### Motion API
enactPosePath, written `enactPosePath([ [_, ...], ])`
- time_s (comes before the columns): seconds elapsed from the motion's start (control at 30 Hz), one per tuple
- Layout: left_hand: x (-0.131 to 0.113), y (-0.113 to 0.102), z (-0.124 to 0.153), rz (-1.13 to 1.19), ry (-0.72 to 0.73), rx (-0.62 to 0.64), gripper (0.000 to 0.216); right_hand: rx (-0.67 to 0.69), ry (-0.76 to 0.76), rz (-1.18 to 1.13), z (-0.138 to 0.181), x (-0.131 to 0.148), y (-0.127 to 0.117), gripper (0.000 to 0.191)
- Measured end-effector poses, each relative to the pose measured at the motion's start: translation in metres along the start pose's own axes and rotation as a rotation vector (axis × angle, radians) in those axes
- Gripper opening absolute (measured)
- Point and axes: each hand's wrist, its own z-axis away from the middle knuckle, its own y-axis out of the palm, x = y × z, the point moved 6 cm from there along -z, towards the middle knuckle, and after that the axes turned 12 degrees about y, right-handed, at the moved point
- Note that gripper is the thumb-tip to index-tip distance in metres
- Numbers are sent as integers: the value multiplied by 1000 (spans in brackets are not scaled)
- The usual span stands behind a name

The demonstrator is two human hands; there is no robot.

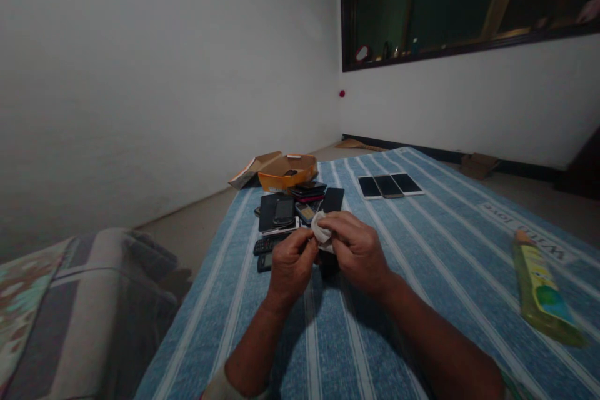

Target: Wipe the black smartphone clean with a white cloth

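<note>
My right hand (359, 250) pinches a crumpled white tissue (321, 228) in front of me. Close against it, my left hand (293, 262) has its thumb and fingers pressed together at the tissue's left edge; what they grip is mostly hidden. A dark flat object (329, 266) shows just beneath the hands, and I cannot tell whether it is held or lying down. Beyond my fingers is a pile of old mobile phones, among them a black phone (284, 210), a keypad phone (305, 212) and a black slab-shaped phone (333, 199).
An open orange cardboard box (276, 184) stands behind the pile. Three phones lie side by side (388, 186) farther right on the blue striped cloth (422, 250). A yellow-green packet (544, 294) rests at the right. A draped seat (94, 312) is at the left.
</note>
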Motion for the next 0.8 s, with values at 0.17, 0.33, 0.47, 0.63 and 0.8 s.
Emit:
enactPosePath([
  [0.17, -2, 1, 0, -23, 22, 11, 18, 20, 68, -116, 0, 1, 0, 39],
  [0.33, -2, 2, 1, -52, 17, 23, 18, 44, 58, -101, 0, -1, 3, 37],
  [0.47, -1, 1, 1, -39, 25, 17, 17, 59, 20, -24, 0, -2, 4, 37],
  [0.63, 0, 1, 2, -27, 24, 16, 16, 109, -15, 120, 0, -5, 7, 36],
  [0.8, -1, 1, 2, -34, 37, 6, 16, 154, -31, 269, -3, -7, 5, 35],
])
